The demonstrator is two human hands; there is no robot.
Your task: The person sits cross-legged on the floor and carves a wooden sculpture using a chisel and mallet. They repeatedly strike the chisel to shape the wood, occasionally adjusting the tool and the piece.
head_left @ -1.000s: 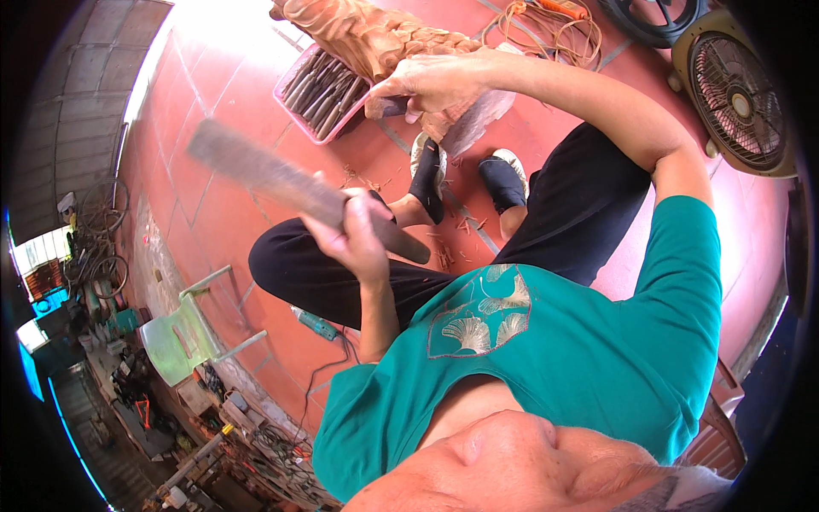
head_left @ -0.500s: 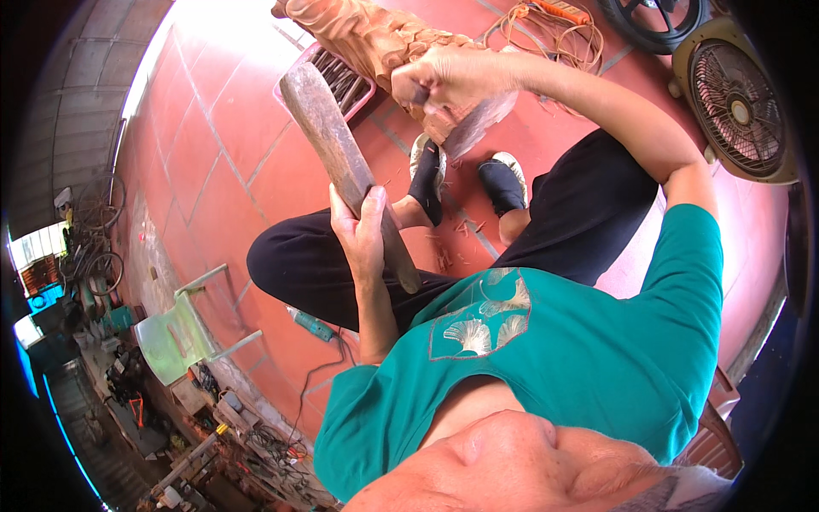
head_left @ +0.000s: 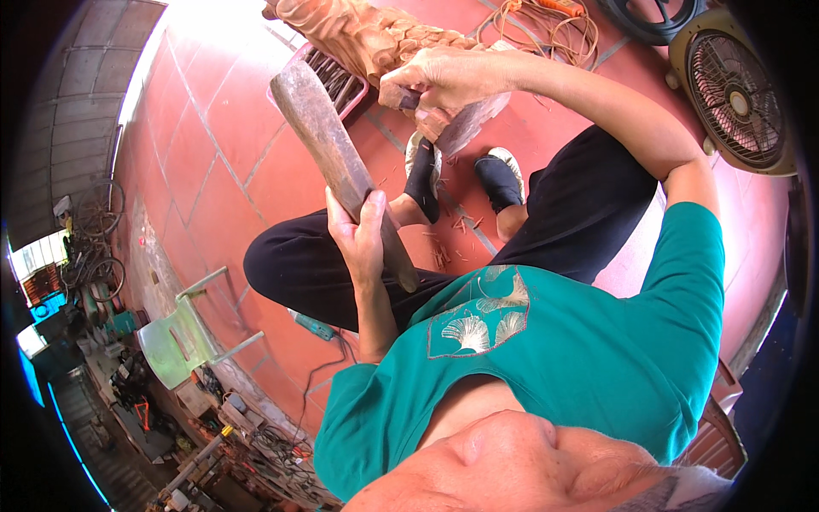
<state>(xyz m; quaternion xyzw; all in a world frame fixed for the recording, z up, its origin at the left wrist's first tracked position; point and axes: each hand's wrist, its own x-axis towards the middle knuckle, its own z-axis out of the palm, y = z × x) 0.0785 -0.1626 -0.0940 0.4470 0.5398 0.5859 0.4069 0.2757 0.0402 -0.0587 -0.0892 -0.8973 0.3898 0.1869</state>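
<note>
Left hand (head_left: 363, 235): wrapped round the lower part of a long wooden bat (head_left: 316, 124), thumb across its upper face. The bat slanted on the near left side of the carving (head_left: 375, 38), its broad end up and to the left, its other end in front of the black trousers (head_left: 299, 256).

Right hand (head_left: 439, 81): folded round a short dark piece (head_left: 410, 99) at the near side of the carving. Fingers hid most of it (could not tell whether it was a tool handle). Contact between hand and carving could not be told from this angle.

The carving, light brown with ridged relief, lay beyond the feet, partly behind the right hand. A rough greyish end showed under that wrist.

Outward: a pink basket (head_left: 357, 101) of dark sticks (head_left: 337, 72) just left of the carving, partly covered by the bat. Dark slip-on shoe (head_left: 499, 179) and wood shavings (head_left: 461, 224) on its near side. Orange cord (head_left: 563, 55), loosely coiled, just right; a black wheel (head_left: 653, 32) farther right, then a tan-framed fan (head_left: 740, 98). Well to the carving's near left, a teal power tool (head_left: 313, 325) and a pale green chair (head_left: 179, 346) on red tile floor (head_left: 226, 141).
</note>
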